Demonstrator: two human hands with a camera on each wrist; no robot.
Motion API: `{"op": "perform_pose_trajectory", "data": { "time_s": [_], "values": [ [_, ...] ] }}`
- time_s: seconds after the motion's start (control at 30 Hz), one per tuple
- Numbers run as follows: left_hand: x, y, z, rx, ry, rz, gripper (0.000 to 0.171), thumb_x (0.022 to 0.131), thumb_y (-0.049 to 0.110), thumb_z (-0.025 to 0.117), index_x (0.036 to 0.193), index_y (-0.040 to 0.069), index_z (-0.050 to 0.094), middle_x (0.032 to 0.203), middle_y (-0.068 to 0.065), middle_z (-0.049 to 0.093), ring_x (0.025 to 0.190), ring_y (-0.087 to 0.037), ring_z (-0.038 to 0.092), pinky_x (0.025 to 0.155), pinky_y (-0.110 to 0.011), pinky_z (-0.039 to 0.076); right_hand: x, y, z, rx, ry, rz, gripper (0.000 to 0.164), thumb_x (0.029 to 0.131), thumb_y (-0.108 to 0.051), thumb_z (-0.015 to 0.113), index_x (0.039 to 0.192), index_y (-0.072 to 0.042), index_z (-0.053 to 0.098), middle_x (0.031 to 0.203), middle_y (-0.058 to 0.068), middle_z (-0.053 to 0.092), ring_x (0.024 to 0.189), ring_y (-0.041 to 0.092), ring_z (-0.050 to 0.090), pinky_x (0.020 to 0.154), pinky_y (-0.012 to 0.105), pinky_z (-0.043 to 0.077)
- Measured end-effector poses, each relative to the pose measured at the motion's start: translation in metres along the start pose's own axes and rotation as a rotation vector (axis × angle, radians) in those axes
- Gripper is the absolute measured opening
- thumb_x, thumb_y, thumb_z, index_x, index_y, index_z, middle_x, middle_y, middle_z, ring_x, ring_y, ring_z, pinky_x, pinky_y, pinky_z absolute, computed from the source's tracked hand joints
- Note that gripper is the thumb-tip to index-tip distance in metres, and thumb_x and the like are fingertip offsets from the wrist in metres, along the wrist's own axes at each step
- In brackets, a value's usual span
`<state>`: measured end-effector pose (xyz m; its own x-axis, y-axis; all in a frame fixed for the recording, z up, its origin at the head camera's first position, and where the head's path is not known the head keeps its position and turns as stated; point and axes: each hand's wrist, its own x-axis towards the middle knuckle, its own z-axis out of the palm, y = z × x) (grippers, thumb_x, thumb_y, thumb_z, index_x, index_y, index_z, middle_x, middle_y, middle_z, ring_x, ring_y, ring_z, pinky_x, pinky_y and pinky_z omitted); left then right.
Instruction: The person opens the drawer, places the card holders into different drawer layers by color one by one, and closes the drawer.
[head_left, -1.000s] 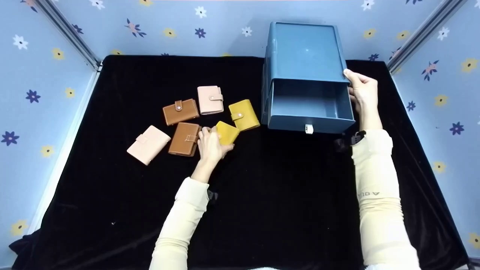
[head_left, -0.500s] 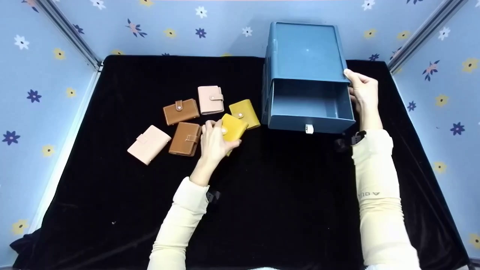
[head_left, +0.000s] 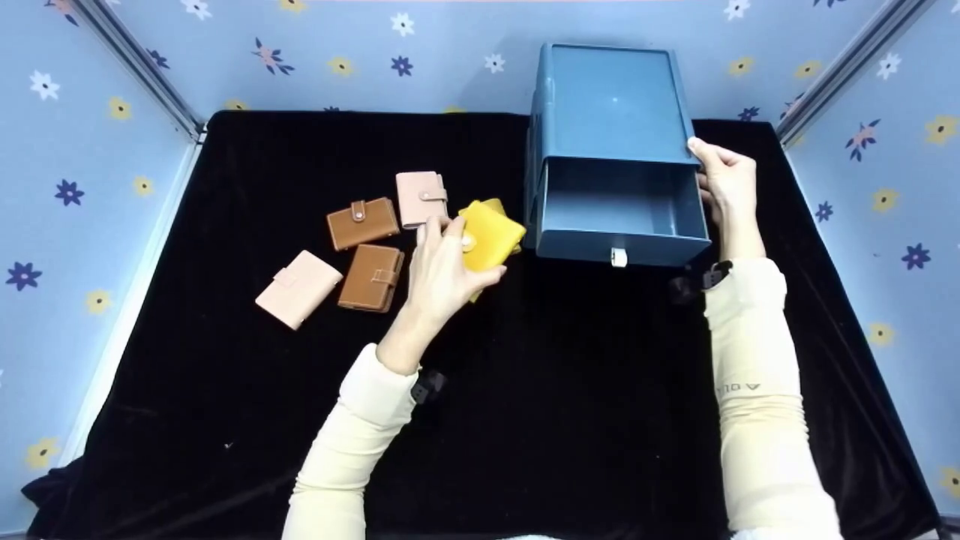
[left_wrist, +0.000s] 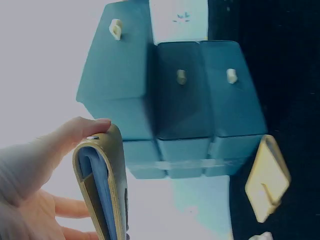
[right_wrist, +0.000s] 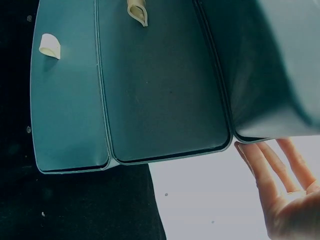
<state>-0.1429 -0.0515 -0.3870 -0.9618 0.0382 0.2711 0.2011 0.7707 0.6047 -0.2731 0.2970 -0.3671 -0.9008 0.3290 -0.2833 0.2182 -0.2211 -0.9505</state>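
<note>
My left hand (head_left: 442, 274) pinches a yellow snap wallet (head_left: 491, 238) between thumb and fingers, lifted above the black cloth. Seen end-on in the left wrist view, the folded wallet (left_wrist: 118, 160) shows sleeves inside. Behind it, mostly covered in the head view, lies another yellow wallet (left_wrist: 267, 180). A blue drawer cabinet (head_left: 611, 105) stands to the right, its top drawer (head_left: 577, 245) pulled out with nothing inside. At the cabinet's right front corner rests my right hand (head_left: 729, 184); extended fingers (right_wrist: 260, 162) touch its side in the right wrist view.
Left of the held wallet lie two brown wallets, one upper (head_left: 362, 225) and one lower (head_left: 371, 277), and two pink wallets, one upper (head_left: 418, 196) and one lower (head_left: 298, 290). Flowered blue walls (head_left: 450, 60) enclose the back and sides.
My left hand has lifted the yellow wallet and carried it up and right, over the other yellow one. The right hand and the cabinet have stayed still.
</note>
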Motion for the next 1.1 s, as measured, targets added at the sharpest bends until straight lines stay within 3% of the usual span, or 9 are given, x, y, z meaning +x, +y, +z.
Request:
{"op": "perform_pose_trajectory", "data": {
  "time_s": [0.23,0.57,0.8,1.1],
  "values": [
    [0.011,0.025,-0.013,0.023,0.005,0.064,0.074,0.061,0.040,0.075,0.118,0.000,0.052,0.106,-0.014,0.045,0.097,-0.026,0.042,0.079,-0.034,0.041,0.000,0.000,0.000,-0.010,0.010,-0.007,0.028,0.062,-0.023,0.081,0.085,-0.008,0.071,0.067,0.004,0.065,0.058,0.016,0.063,0.047,0.024,0.050],
    [0.033,0.057,-0.019,0.033,-0.045,0.122,0.077,0.061,0.043,0.074,0.123,0.003,0.050,0.110,-0.013,0.045,0.098,-0.026,0.041,0.079,-0.033,0.040,-0.001,0.000,0.000,0.001,0.006,0.006,0.031,0.062,-0.022,0.081,0.087,-0.007,0.070,0.068,0.006,0.066,0.060,0.017,0.064,0.049,0.025,0.050],
    [0.050,0.077,-0.014,0.021,-0.099,0.139,0.078,0.061,0.043,0.075,0.125,0.008,0.048,0.113,-0.009,0.042,0.102,-0.023,0.039,0.081,-0.032,0.040,-0.001,0.001,0.000,0.003,0.010,0.003,0.031,0.062,-0.021,0.081,0.088,-0.007,0.070,0.067,0.006,0.065,0.059,0.017,0.064,0.048,0.025,0.050],
    [0.068,0.094,0.000,0.032,-0.167,0.217,0.083,0.065,0.042,0.073,0.132,0.007,0.041,0.119,-0.008,0.039,0.105,-0.021,0.037,0.084,-0.028,0.037,-0.001,0.001,0.000,0.008,0.010,-0.007,0.028,0.062,-0.021,0.081,0.083,-0.007,0.070,0.066,0.006,0.065,0.058,0.017,0.063,0.048,0.025,0.050]
  ]
}}
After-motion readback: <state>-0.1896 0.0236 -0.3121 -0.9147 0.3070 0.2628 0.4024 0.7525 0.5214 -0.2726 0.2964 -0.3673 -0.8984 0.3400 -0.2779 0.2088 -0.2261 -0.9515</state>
